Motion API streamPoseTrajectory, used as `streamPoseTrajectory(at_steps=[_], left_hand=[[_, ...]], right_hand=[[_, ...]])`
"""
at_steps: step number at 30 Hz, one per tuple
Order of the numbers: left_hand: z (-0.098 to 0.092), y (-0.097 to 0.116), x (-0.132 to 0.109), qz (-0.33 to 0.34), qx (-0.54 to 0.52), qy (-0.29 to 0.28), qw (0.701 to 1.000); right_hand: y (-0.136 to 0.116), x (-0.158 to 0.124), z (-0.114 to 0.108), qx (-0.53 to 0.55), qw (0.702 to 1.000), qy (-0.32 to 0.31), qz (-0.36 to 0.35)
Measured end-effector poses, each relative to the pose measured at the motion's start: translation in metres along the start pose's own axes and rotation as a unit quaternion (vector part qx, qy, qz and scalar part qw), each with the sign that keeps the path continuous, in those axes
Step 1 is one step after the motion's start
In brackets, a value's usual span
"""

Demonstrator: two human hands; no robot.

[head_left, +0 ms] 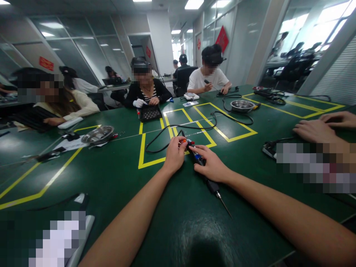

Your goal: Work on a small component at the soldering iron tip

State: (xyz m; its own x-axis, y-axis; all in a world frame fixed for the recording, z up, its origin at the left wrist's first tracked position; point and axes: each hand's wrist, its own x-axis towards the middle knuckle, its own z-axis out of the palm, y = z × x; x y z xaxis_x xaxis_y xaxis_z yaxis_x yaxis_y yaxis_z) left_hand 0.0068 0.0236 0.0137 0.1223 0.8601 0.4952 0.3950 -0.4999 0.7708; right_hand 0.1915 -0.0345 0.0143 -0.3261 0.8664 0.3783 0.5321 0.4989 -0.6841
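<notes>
A dark corded electric screwdriver [213,185] with a blue band lies slantwise in front of me, its long thin metal bit pointing toward me. My right hand [213,165] is closed around its body, fingers over the blue band. At the far, cord end, my left hand [176,150] pinches with thumb and fingertips. Small orange and red parts show between the two hands, too small to make out. The fingers partly hide that end. A black cord [155,142] loops away from there over the green table [116,207].
Yellow tape [151,163] marks rectangles on the table. Metal bowls [242,106] stand far right and left [97,134]. A black tray [150,113] sits before a co-worker in striped clothing. Another person's hands [319,129] rest at the right. More cables [267,97] lie at the back right.
</notes>
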Motion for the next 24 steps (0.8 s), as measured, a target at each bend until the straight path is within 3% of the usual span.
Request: streamPoseTrajectory(at_steps=[12, 24], left_hand=[[0.003, -0.006, -0.007, -0.057, -0.052, 0.009, 0.997], [0.006, -0.017, -0.002, -0.135, -0.184, -0.007, 0.974]], right_hand=[[0.0, -0.001, 0.004, 0.004, 1.0, 0.008, -0.002], [-0.003, -0.001, 0.002, -0.013, 1.0, -0.006, -0.007]])
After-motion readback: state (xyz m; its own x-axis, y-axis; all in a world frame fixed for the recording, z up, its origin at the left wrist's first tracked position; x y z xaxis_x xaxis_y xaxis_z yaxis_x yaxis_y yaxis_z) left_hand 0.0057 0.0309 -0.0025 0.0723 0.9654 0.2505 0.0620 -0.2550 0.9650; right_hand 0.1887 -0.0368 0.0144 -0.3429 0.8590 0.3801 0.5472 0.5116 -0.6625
